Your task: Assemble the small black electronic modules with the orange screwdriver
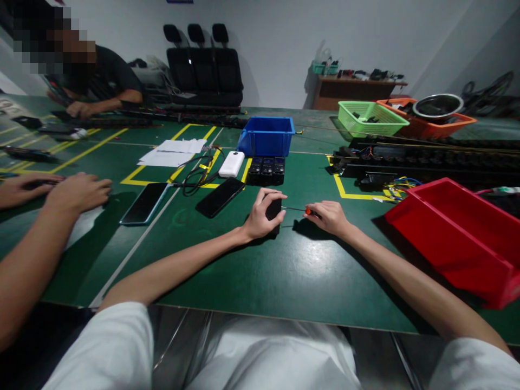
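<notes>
My left hand (262, 216) is closed around a small black block-shaped part (275, 210), held on edge at the green table. Between my right hand's (328, 218) closed fingers is a screwdriver (308, 210) with an orange and black handle. Its thin shaft points left, and the tip meets or nearly meets the right face of the black part; exact contact is too small to tell. Just beyond my left hand sit several similar black parts (266, 170) in a row, in front of a blue bin (268, 135).
Left of my hands lie a black phone (220, 197), a blue-edged phone (145, 204), a white power bank (231, 164), cables and papers (172, 152). A red bin (455, 233) stands at right, near black rail assemblies (422, 160). A co-worker's hands (77, 193) rest at left.
</notes>
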### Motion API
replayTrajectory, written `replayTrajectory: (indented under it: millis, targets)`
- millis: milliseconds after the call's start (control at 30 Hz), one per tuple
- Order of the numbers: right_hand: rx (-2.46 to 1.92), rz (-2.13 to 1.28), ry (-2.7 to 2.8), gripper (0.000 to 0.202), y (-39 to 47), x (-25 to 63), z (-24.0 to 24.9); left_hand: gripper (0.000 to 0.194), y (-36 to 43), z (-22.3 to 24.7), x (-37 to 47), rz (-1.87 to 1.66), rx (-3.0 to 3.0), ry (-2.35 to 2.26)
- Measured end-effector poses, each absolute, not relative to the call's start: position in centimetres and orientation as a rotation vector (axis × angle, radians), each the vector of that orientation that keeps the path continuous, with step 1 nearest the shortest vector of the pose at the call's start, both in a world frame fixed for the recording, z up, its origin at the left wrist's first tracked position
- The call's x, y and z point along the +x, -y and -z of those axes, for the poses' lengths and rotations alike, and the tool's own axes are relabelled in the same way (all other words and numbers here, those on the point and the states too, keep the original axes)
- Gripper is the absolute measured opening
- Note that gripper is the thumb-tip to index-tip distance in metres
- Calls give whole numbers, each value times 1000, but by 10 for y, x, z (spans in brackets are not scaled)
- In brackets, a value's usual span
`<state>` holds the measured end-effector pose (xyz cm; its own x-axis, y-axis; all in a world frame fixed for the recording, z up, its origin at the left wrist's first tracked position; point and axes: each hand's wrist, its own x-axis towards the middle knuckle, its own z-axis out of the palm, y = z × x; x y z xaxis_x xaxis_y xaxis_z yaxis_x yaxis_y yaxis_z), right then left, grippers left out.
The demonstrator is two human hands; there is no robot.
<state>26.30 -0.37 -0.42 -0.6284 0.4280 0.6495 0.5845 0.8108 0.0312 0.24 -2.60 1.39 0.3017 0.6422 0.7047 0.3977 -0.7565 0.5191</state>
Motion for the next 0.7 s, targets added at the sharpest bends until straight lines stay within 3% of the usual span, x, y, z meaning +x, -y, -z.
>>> replayTrajectory:
  millis: [700]
  targets:
    - [-810,265,2353,20,3,260,5,34,23,-14,3,-1406,2307,-982]
